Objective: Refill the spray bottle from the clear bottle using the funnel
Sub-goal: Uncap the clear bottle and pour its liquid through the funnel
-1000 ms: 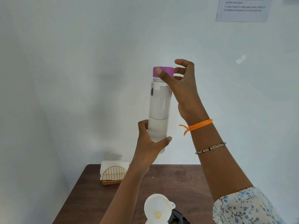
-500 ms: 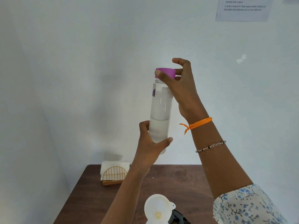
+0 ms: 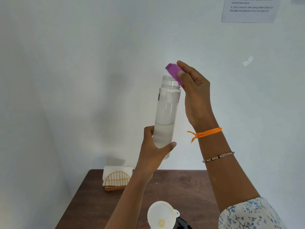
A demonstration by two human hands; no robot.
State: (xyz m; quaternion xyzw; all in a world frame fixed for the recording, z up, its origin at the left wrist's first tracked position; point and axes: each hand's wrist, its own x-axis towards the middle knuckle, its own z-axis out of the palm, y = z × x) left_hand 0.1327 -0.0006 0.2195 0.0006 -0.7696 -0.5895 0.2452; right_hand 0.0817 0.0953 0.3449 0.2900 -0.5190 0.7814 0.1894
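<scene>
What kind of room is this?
Probably a plain practice room, not a real kitchen: a small brown table in a bare white corner, a sheet of numbered instructions on the wall, and a napkin holder.

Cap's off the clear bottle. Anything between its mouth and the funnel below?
Nothing visible. The clear bottle, upright in the left hand, has an open mouth; the right hand holds the purple cap aside. The funnel sits uncovered below.

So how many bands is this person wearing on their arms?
2, both on the right forearm: an orange string band at the wrist and a beaded bracelet a little further down the arm. The left arm shows none, though its underside is hidden.
</scene>
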